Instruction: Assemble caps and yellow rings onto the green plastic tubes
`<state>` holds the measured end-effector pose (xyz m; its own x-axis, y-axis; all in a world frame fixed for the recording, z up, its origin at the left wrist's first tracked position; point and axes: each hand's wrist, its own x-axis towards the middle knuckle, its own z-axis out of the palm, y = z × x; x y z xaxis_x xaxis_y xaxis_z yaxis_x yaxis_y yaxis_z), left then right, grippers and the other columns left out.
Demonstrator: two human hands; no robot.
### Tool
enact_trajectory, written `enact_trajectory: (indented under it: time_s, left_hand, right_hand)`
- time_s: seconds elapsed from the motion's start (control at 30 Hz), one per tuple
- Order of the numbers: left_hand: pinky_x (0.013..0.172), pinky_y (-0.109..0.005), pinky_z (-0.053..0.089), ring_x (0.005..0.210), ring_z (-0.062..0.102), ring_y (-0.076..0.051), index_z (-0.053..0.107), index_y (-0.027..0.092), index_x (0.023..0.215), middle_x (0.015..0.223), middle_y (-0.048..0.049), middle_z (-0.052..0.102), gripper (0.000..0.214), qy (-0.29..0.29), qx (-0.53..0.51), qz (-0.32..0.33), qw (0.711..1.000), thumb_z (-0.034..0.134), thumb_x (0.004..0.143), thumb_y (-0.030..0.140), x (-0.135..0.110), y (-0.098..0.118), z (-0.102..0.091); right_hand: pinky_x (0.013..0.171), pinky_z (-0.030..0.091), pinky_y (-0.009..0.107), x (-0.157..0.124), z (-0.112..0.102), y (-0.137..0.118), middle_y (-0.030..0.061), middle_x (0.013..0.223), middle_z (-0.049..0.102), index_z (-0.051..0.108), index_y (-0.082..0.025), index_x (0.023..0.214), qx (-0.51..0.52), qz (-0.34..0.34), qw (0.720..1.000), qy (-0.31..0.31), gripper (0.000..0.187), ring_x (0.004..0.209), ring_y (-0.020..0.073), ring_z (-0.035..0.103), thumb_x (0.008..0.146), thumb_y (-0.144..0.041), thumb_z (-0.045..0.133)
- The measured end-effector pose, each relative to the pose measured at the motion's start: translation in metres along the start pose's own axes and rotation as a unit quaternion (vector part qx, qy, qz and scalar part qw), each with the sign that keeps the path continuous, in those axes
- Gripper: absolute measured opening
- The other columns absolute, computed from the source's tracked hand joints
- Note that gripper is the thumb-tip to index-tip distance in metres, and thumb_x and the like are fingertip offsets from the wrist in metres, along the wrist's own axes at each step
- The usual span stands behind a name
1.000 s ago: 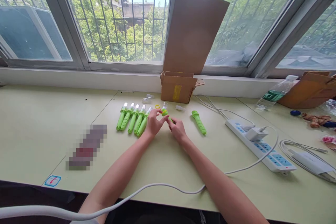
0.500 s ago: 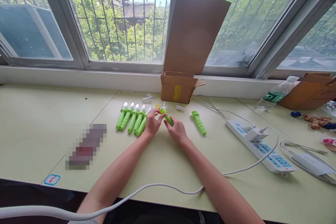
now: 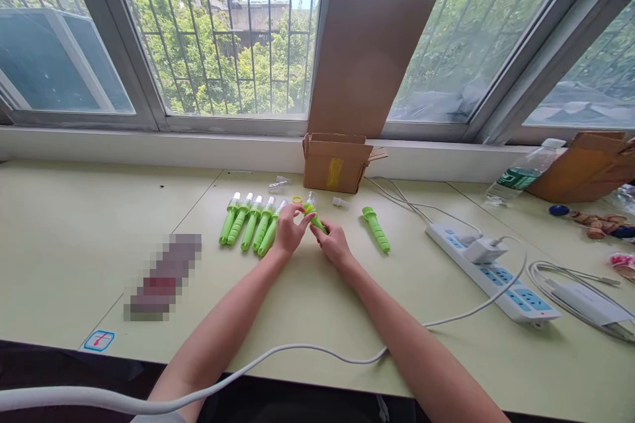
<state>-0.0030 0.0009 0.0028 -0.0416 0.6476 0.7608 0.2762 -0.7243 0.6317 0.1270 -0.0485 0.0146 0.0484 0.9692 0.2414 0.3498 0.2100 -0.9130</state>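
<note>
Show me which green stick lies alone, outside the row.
The green stick right of the right hand; the row of five lies beside the left hand.

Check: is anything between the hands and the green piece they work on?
Nothing visible. The left hand and right hand both grip the green piece; the row of five lies beside the left hand, not between.

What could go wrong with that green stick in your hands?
1. The green stick, pinched between the left hand and right hand, might slip and knock the row of green sticks lying close by the left hand.
2. The loose clear cap and yellow ring just beyond could get brushed away.
3. The white cable crossing the near table edge might get snagged and pulled.
</note>
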Motion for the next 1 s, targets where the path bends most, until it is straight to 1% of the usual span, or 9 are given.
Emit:
enact_trajectory:
  time_s: [0.13,0.27,0.37,0.47,0.57,0.67,0.8,0.9,1.0]
  left_hand:
    - [0.077,-0.038,0.06,0.087,0.063,-0.017,0.058,0.019,0.085,0.086,-0.0048,0.062,0.025,-0.008,-0.002,-0.01,1.0,0.064,0.079,0.043,0.0004,0.0004,0.0002]
    - [0.077,-0.038,0.06,0.087,0.064,-0.017,0.058,0.019,0.085,0.086,-0.0046,0.062,0.026,-0.008,-0.004,-0.017,1.0,0.064,0.079,0.043,-0.0003,-0.0011,0.0003]
    - [0.078,-0.038,0.059,0.091,0.063,-0.018,0.058,0.018,0.084,0.09,-0.0059,0.063,0.026,-0.001,-0.002,-0.017,1.0,0.065,0.078,0.042,-0.0014,-0.0028,0.0005]
    - [0.079,-0.039,0.059,0.094,0.063,-0.019,0.057,0.018,0.084,0.092,-0.0068,0.063,0.025,0.008,0.005,-0.007,1.0,0.065,0.079,0.041,-0.0021,-0.0033,0.0006]
    - [0.079,-0.04,0.058,0.094,0.063,-0.02,0.057,0.019,0.083,0.093,-0.0072,0.063,0.024,0.014,0.025,0.009,1.0,0.065,0.079,0.041,-0.0023,-0.0026,0.0001]
    - [0.081,-0.041,0.057,0.096,0.063,-0.021,0.058,0.019,0.083,0.093,-0.0073,0.064,0.024,0.016,0.047,0.019,0.999,0.065,0.079,0.042,-0.0022,-0.001,-0.0009]
    - [0.081,-0.041,0.056,0.095,0.063,-0.02,0.058,0.019,0.085,0.091,-0.0066,0.063,0.025,0.013,0.048,0.021,0.999,0.064,0.08,0.042,-0.0018,0.0016,-0.0016]
    - [0.078,-0.039,0.057,0.093,0.062,-0.02,0.058,0.018,0.085,0.089,-0.0061,0.063,0.026,0.011,0.038,0.019,0.999,0.065,0.079,0.043,-0.001,0.0029,-0.001]
    - [0.076,-0.038,0.058,0.092,0.062,-0.019,0.058,0.018,0.084,0.089,-0.0061,0.062,0.027,0.009,0.031,0.016,0.999,0.064,0.079,0.044,-0.0003,0.0029,-0.0001]
  right_hand:
    - [0.035,0.023,0.023,-0.0018,0.001,-0.0014,-0.0055,0.051,0.042,0.043,-0.021,0.064,0.113,0.071,0.99,-0.038,0.035,0.037,0.0079,0.034,0.074,-0.049,0.06]
    - [0.031,0.02,0.023,-0.0025,0.0017,-0.0017,-0.0057,0.05,0.044,0.044,-0.021,0.066,0.13,0.09,0.986,-0.051,0.036,0.034,0.0077,0.033,0.072,-0.052,0.062]
    - [0.034,0.026,0.024,-0.0018,0.0012,-0.001,-0.0044,0.051,0.047,0.046,-0.021,0.065,0.079,0.068,0.993,-0.046,0.036,0.035,0.0088,0.036,0.075,-0.054,0.057]
    - [0.043,0.033,0.025,-0.0009,-0.0005,-0.0008,-0.0012,0.056,0.053,0.052,-0.02,0.067,-0.034,0.013,0.999,-0.008,0.034,0.044,0.0114,0.044,0.078,-0.052,0.053]
    - [0.053,0.036,0.025,-0.0005,-0.0019,-0.001,0.0021,0.065,0.061,0.063,-0.02,0.083,-0.144,-0.031,0.988,0.039,0.032,0.058,0.0157,0.053,0.08,-0.049,0.051]
    - [0.056,0.036,0.025,-0.0011,-0.0021,-0.0013,0.0034,0.068,0.063,0.065,-0.02,0.093,-0.182,-0.038,0.981,0.047,0.033,0.062,0.0174,0.055,0.081,-0.047,0.049]
    - [0.054,0.034,0.025,-0.0027,-0.0015,-0.0027,0.0021,0.063,0.059,0.064,-0.019,0.086,-0.164,-0.049,0.984,0.05,0.033,0.058,0.0157,0.05,0.082,-0.047,0.047]
    - [0.052,0.032,0.024,-0.0033,-0.0014,-0.0045,-0.0001,0.058,0.053,0.06,-0.018,0.076,-0.125,-0.053,0.99,0.048,0.033,0.054,0.0134,0.044,0.082,-0.049,0.048]
    - [0.049,0.03,0.024,-0.0032,-0.0009,-0.0055,-0.0016,0.054,0.047,0.053,-0.018,0.064,-0.08,-0.037,0.995,0.043,0.037,0.052,0.0119,0.04,0.08,-0.052,0.05]
